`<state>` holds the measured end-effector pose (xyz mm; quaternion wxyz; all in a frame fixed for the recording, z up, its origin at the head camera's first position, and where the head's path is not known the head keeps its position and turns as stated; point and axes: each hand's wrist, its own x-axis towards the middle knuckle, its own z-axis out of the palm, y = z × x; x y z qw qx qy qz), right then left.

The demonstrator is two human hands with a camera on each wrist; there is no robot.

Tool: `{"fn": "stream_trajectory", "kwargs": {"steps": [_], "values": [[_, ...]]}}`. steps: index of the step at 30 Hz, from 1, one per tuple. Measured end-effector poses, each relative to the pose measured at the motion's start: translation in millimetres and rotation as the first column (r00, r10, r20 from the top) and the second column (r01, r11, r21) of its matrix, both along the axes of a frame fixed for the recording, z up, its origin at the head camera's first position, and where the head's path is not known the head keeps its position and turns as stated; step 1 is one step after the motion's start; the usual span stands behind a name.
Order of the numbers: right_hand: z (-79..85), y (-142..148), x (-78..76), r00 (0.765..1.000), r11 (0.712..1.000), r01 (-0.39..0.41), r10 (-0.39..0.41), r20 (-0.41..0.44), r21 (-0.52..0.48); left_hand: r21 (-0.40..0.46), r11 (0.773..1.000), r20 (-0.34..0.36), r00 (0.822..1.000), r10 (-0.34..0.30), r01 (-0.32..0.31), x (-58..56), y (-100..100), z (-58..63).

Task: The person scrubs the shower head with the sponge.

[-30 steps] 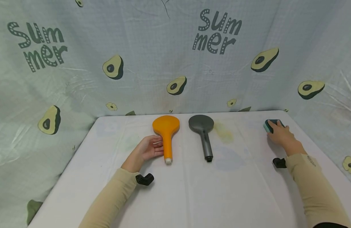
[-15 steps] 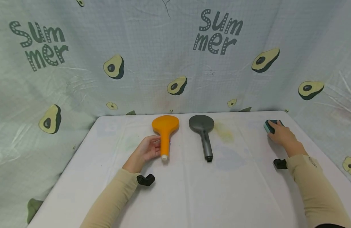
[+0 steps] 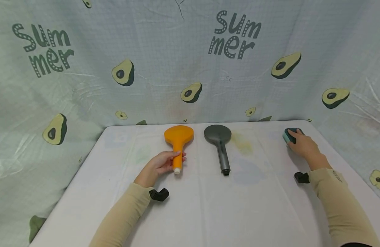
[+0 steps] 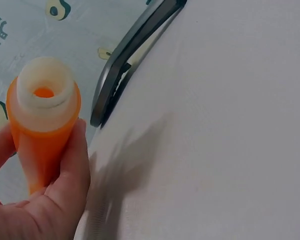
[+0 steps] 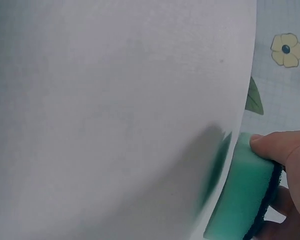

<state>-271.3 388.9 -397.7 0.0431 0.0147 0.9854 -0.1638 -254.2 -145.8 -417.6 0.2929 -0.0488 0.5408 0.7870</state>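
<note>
My left hand (image 3: 161,163) grips an orange shower head (image 3: 179,134) by its handle, thumb across the top and fingertips showing on the far side. In the left wrist view, the white hollow end (image 4: 46,85) of that handle faces the camera. A dark grey shower head (image 3: 218,133) lies to the right, its handle pointing toward me. At the far right of the table, my right hand (image 3: 304,146) holds a sponge (image 5: 242,195) with a green foam body and a dark scouring side. The thumb is on the foam, with fingers on the dark side.
A white cloth covers the table (image 3: 239,212), with a yellowish stain (image 3: 242,143) beside the grey shower head. Behind and at both sides hangs a curtain (image 3: 159,44) printed with avocados. Both wrists carry black devices (image 3: 159,195).
My left fingers have closed round the orange handle, whose lower end has shifted slightly left and away from me. The sponge in my right hand has moved slightly left.
</note>
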Motion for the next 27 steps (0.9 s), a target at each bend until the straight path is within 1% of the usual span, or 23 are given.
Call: {"fn": "stream_trajectory", "kwargs": {"steps": [5,9,12,16,19,23,27], "values": [[4.3,-4,-1.2,1.000,1.000,-0.010,0.010,-0.015,-0.005,0.007,0.999,-0.024,0.999,-0.032,0.033,-1.4,-2,1.4],[3.5,-8,-3.0,0.999,0.999,-0.038,0.038,-0.020,-0.009,0.021,0.998,-0.039,0.997,-0.064,0.064,-2.4,-6,1.0],[2.5,-15,-5.2,0.997,0.998,-0.066,0.064,-0.049,-0.023,0.035,0.995,-0.058,0.994,-0.089,0.092,-3.0,-10,-2.9],[5.1,-29,-7.4,0.992,0.995,-0.095,0.091,-0.093,-0.043,0.059,0.993,-0.064,0.993,-0.096,0.099,-3.7,-14,-8.9],[10.1,-41,-8.8,0.985,0.990,-0.124,0.116,-0.127,-0.059,0.084,0.992,-0.072,0.993,-0.092,0.098,-3.8,-15,-11.9],[17.0,-56,-11.9,0.971,0.981,-0.175,0.159,-0.180,-0.079,0.106,0.990,-0.092,0.992,-0.087,0.097,-2.9,-16,-12.5],[20.4,-74,-14.1,0.959,0.971,-0.217,0.194,-0.204,-0.097,0.106,0.987,-0.115,0.988,-0.108,0.120,-2.2,-15,-12.6]]}}
